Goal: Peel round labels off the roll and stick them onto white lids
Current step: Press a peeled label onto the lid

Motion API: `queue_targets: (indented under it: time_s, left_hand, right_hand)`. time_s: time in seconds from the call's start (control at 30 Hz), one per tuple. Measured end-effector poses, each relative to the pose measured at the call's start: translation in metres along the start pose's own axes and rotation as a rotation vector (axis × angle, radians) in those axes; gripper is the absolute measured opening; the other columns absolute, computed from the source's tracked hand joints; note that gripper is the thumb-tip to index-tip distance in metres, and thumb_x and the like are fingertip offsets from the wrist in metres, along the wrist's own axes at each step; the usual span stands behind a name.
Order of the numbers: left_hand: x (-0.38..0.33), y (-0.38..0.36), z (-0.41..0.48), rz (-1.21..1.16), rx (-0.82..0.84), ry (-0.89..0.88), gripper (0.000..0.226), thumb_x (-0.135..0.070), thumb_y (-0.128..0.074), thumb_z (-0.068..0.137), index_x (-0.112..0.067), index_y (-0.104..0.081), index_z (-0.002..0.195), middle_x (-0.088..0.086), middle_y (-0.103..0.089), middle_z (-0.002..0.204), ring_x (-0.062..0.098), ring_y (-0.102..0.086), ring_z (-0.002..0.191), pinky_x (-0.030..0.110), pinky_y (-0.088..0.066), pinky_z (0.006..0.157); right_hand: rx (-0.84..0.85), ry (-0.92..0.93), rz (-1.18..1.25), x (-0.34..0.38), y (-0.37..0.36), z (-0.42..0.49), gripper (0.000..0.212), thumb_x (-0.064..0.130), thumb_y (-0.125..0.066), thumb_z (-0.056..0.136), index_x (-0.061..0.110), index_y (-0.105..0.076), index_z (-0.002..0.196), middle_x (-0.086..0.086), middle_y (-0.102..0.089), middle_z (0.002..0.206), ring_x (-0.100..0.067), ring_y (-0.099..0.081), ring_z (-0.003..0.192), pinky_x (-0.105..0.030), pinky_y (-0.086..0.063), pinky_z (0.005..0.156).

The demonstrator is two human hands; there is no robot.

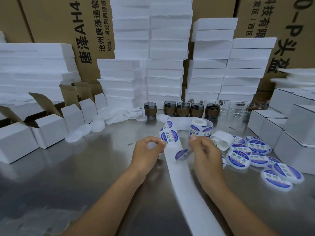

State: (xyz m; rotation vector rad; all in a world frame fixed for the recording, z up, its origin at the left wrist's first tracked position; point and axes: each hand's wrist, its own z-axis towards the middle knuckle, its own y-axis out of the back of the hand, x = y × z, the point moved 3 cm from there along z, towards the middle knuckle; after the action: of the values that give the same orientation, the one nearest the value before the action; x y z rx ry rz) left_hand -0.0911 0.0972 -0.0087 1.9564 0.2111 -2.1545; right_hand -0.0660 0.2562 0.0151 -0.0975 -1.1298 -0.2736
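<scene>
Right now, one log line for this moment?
left hand: holds white backing strip | right hand: pinches round blue-and-white label | labelled white lids: piled at right

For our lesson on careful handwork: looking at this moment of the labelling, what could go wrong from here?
1. The peeled label pinched in the right hand is curved; it might fold onto itself or go on creased.
2. The long backing strip trails across the steel table; an arm could snag it and drag the label roll.
</scene>
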Motion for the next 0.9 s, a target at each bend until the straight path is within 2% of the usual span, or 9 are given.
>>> queue_targets:
  time_s: [0.1,0.17,0.3,0.37,0.47,0.53,0.6,0.7,0.9]
  left_hand:
    - [0.001,0.003,0.001,0.046,-0.035,-0.049,0.014,-0.028,-0.074,0.08,-0.021,-0.063,0.083,0.0,-0.069,0.086,-0.001,-0.057,0.058,0.015,-0.049,0.051]
    - [0.001,0.006,0.004,0.025,-0.107,-0.053,0.019,-0.036,-0.072,0.08,-0.027,-0.058,0.088,-0.004,-0.065,0.086,-0.001,-0.056,0.057,0.012,-0.045,0.045]
    - [-0.008,0.014,0.009,-0.12,-0.272,-0.086,0.02,-0.038,-0.056,0.092,-0.023,-0.06,0.079,-0.001,-0.063,0.086,0.017,-0.06,0.077,0.022,-0.047,0.062]
    - [-0.012,0.011,0.009,-0.28,-0.229,-0.041,0.032,-0.038,-0.046,0.097,-0.019,-0.064,0.077,-0.001,-0.065,0.078,0.015,-0.06,0.072,0.027,-0.048,0.068]
    - [-0.014,0.002,0.003,-0.51,-0.03,0.104,0.049,-0.044,-0.036,0.099,-0.014,-0.068,0.078,0.005,-0.07,0.078,0.015,-0.065,0.068,0.023,-0.051,0.055]
    - [-0.012,-0.004,0.001,-0.579,0.109,0.156,0.057,-0.048,-0.029,0.099,-0.01,-0.068,0.085,0.012,-0.071,0.087,0.021,-0.066,0.074,0.027,-0.052,0.062]
    - [-0.01,-0.008,-0.001,-0.655,0.195,0.188,0.062,-0.05,-0.026,0.099,-0.007,-0.068,0.086,0.014,-0.071,0.086,0.022,-0.067,0.073,0.031,-0.052,0.069]
    - [-0.006,-0.013,-0.004,-0.737,0.25,0.226,0.069,-0.052,-0.026,0.098,-0.008,-0.074,0.073,0.01,-0.071,0.075,0.018,-0.069,0.065,0.025,-0.057,0.059]
    - [-0.006,-0.018,-0.005,-0.738,0.268,0.243,0.074,-0.054,-0.025,0.097,-0.011,-0.077,0.065,0.01,-0.073,0.077,0.017,-0.07,0.067,0.026,-0.058,0.063]
  right_hand:
    - [-0.09,-0.174,0.192,-0.001,0.006,0.004,0.033,0.027,-0.05,0.093,0.013,-0.059,0.065,0.018,-0.058,0.053,0.01,-0.051,0.053,-0.002,-0.036,0.049]
    - [-0.072,-0.199,0.286,0.0,0.007,0.005,0.034,0.024,-0.052,0.092,0.017,-0.062,0.061,0.016,-0.062,0.057,0.009,-0.054,0.057,-0.004,-0.042,0.055]
    - [0.018,-0.281,0.355,0.002,0.001,0.004,0.033,0.022,-0.057,0.089,0.031,-0.071,0.06,0.011,-0.07,0.069,-0.004,-0.06,0.068,-0.025,-0.044,0.069]
    - [0.091,-0.335,0.41,0.003,-0.004,0.003,0.032,0.02,-0.058,0.088,0.029,-0.071,0.06,0.007,-0.07,0.069,-0.005,-0.058,0.061,-0.027,-0.041,0.065]
    - [0.221,-0.358,0.505,0.007,-0.011,0.0,0.022,0.021,-0.063,0.081,0.025,-0.07,0.06,0.001,-0.068,0.069,-0.007,-0.052,0.053,-0.023,-0.039,0.055]
    - [0.286,-0.337,0.513,0.009,-0.014,-0.004,0.006,0.029,-0.068,0.068,0.024,-0.069,0.064,-0.001,-0.065,0.069,-0.007,-0.048,0.051,-0.02,-0.039,0.052]
    - [0.33,-0.301,0.467,0.009,-0.016,-0.008,0.013,0.03,-0.07,0.063,0.02,-0.067,0.069,-0.001,-0.062,0.066,-0.006,-0.046,0.049,-0.018,-0.037,0.05]
    - [0.367,-0.221,0.355,0.008,-0.021,-0.015,0.009,0.013,-0.07,0.077,0.013,-0.063,0.072,0.005,-0.064,0.061,0.0,-0.049,0.047,-0.011,-0.038,0.047]
    - [0.262,-0.191,0.293,0.004,-0.024,-0.015,0.009,0.007,-0.072,0.076,0.008,-0.063,0.078,0.007,-0.068,0.066,0.002,-0.062,0.06,-0.009,-0.043,0.052]
